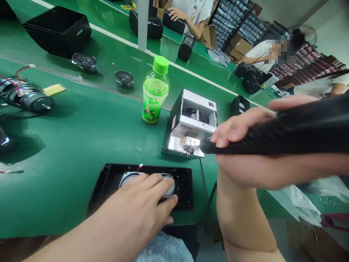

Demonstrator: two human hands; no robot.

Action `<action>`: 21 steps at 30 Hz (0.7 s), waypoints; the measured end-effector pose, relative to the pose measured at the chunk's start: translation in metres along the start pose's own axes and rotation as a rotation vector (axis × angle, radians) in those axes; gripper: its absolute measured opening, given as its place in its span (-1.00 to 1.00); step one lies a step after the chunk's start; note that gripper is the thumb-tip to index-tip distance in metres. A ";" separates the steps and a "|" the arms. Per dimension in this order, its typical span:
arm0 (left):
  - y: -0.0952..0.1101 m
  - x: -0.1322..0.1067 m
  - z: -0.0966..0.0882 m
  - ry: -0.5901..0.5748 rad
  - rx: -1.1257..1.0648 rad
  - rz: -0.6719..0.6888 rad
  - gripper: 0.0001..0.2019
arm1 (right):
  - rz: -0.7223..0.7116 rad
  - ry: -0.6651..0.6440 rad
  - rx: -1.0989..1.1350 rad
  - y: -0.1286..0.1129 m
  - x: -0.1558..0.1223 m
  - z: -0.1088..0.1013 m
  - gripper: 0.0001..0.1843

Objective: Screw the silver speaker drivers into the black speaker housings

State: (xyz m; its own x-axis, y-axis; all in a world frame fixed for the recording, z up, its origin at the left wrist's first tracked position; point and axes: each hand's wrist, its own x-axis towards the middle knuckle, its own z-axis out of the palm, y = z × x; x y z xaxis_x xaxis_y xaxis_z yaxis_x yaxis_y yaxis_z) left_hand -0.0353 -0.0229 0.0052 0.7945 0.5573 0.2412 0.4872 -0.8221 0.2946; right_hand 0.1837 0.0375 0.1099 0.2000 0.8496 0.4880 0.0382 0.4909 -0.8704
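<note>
A round speaker driver (127, 178) is sitting inside a black plastic speaker housing (106, 185), which is lying open side up on a green workbench (68, 171), with a red wire (139, 168) rising from the driver. The left hand (136, 200) is pressing down on the driver, its fingers spread and unclenched, hiding most of the silver rim. The right hand (240, 145) is clenching a black electric screwdriver (286, 133), bringing its tip to the front of a white metal screw feeder (191, 123) just beyond the housing. A green-capped bottle (155, 91) is standing beside the feeder. 2 loose speaker drivers (84, 62) (123, 78) are lying farther up the bench, and a wired speaker body (25, 96) is lying at the left. Across the bench, a co-worker's hand (174, 14) is resting on a black speaker (174, 26).
</note>
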 end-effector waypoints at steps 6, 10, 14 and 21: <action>0.009 -0.006 0.011 -0.005 0.057 0.093 -0.79 | -0.140 0.142 -0.045 0.030 0.005 0.020 -0.17; 0.008 -0.002 0.003 0.017 0.060 0.046 -0.80 | -0.115 0.157 -0.017 0.036 0.002 0.011 -0.23; 0.004 -0.001 -0.008 0.095 -0.022 -0.024 -0.80 | -0.046 0.138 0.092 0.024 -0.011 -0.001 -0.32; -0.005 -0.006 -0.003 0.086 -0.087 -0.132 -0.69 | 0.070 0.096 0.123 -0.016 -0.061 -0.015 -0.49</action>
State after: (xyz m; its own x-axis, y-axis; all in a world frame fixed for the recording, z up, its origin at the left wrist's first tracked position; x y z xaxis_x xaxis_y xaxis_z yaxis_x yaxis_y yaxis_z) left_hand -0.0437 -0.0215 0.0050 0.6897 0.6708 0.2727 0.5493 -0.7300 0.4066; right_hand 0.1855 -0.0253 0.0929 0.2906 0.8632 0.4129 -0.0981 0.4561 -0.8845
